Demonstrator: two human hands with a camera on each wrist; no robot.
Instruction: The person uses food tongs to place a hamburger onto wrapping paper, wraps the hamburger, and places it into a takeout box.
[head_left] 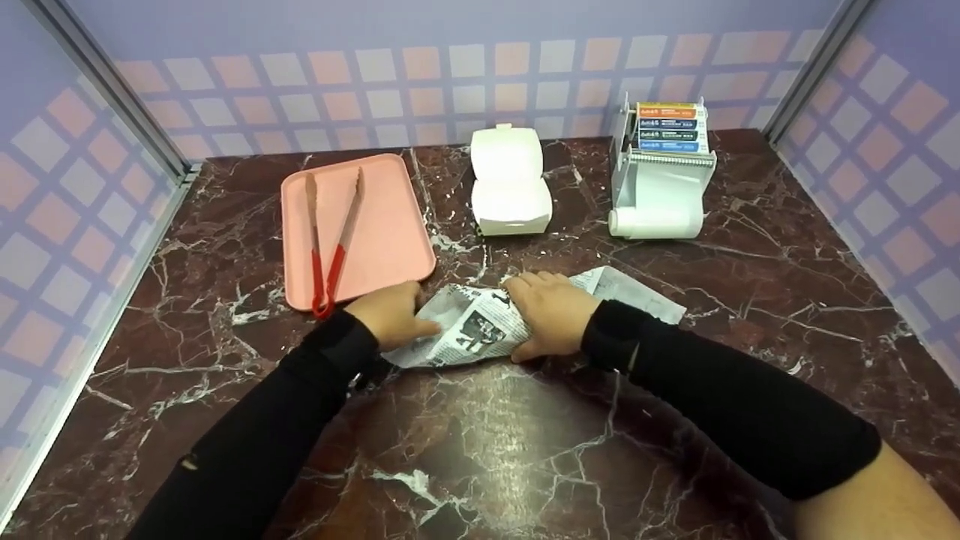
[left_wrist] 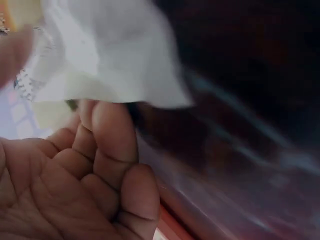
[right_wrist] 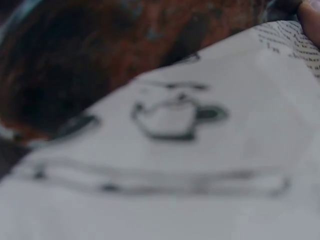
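A sheet of newsprint-patterned wrapping paper (head_left: pixel 480 330) lies folded on the table before me, a picture printed on its front. My left hand (head_left: pixel 390 313) holds its left end, thumb on the near side. In the left wrist view the curled fingers (left_wrist: pixel 115 135) are under the pale edge of the paper (left_wrist: pixel 115 55). Over the middle of the fold, my right hand (head_left: pixel 553 311) grips the paper, fingers on top and thumb toward me. A flat tail of the sheet sticks out right of that wrist. In the right wrist view the printed paper (right_wrist: pixel 165 150) fills the lower part. Whatever the fold may enclose is hidden.
Behind my left hand, a pink tray (head_left: pixel 390 225) holds red-handled tongs (head_left: pixel 330 262). An opened white clamshell box (head_left: pixel 511 187) stands at the back centre. To its right is a dispenser (head_left: pixel 664 172) with a white roll and several coloured boxes. Walls border the marble-patterned table (head_left: pixel 480 450).
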